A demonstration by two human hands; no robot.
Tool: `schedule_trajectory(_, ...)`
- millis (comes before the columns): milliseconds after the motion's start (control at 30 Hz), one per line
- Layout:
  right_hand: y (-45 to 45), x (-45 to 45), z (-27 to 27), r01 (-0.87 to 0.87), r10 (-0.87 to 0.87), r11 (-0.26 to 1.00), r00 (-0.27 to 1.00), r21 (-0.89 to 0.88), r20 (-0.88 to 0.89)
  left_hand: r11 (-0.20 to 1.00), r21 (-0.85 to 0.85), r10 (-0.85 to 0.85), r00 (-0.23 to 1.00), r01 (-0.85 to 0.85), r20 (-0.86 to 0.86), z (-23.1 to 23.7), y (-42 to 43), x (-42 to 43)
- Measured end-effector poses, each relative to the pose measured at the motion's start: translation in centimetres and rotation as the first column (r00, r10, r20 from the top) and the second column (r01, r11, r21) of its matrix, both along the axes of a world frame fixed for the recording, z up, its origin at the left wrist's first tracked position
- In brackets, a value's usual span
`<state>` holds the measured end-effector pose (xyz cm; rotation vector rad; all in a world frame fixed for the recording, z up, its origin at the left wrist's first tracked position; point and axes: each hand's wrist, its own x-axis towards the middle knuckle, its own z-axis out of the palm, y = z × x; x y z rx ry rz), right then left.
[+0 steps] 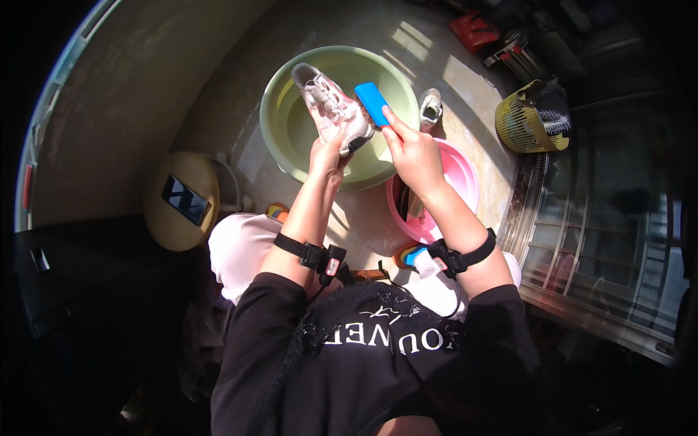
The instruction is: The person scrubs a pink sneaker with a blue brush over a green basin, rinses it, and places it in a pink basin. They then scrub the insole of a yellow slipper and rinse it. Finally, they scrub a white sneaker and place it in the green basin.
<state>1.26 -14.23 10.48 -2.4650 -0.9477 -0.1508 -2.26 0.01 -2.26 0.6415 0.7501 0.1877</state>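
Note:
Over a green plastic basin point(272, 117) of water, my left hand point(329, 154) grips a pink and white sneaker point(330, 106) near its toe, the heel pointing up and away. My right hand point(414, 152) holds a blue scrubbing brush point(372, 103), its bristles down against or very close to the sneaker's side by the toe. A second sneaker point(431, 108) rests on the floor just right of the basin. Partly under my right forearm is a pink plastic basin point(470, 174) with items inside that I cannot make out fully.
A round stool point(158, 218) on the left bears a smartphone point(186, 200). To the right stand a yellow slatted basket point(515, 122) with dark contents and a glass sliding door point(605, 218) in a metal frame. A red bag point(473, 32) lies at the upper right.

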Motion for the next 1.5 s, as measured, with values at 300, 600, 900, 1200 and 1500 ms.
schedule_trajectory(300, -1.7, -1.2, -3.0, 0.038, -0.038, 0.999, 0.999, 0.011, -0.003, 0.976, -0.156, 0.188, 0.953, -0.154, 0.237, -0.1, -0.8, 3.1)
schedule_trajectory(600, -1.9, 2.0, -2.2, 0.166, -0.170, 0.969, 0.985, 0.183, 0.006, 0.984, -0.131, 0.152, 0.954, -0.122, 0.258, 2.8, -3.4, 3.9)
schedule_trajectory(900, -2.6, 0.8, -1.1, 0.071, -0.037, 0.986, 0.976, -0.149, 0.216, 0.989, -0.023, 0.150, 0.982, -0.149, 0.115, 1.3, -3.5, 4.2)
schedule_trajectory(1200, -4.2, 2.7, -3.0, 0.237, -0.222, 0.968, 0.964, 0.088, -0.148, 0.989, -0.056, 0.145, 0.979, -0.138, 0.146, 1.2, -3.4, 4.4)
schedule_trajectory(1500, -12.3, 7.5, -4.5, 0.462, -0.216, 0.854, 0.733, 0.240, -0.645, 0.911, 0.147, -0.412, 0.854, 0.385, 0.319, 5.1, -5.5, 2.5)
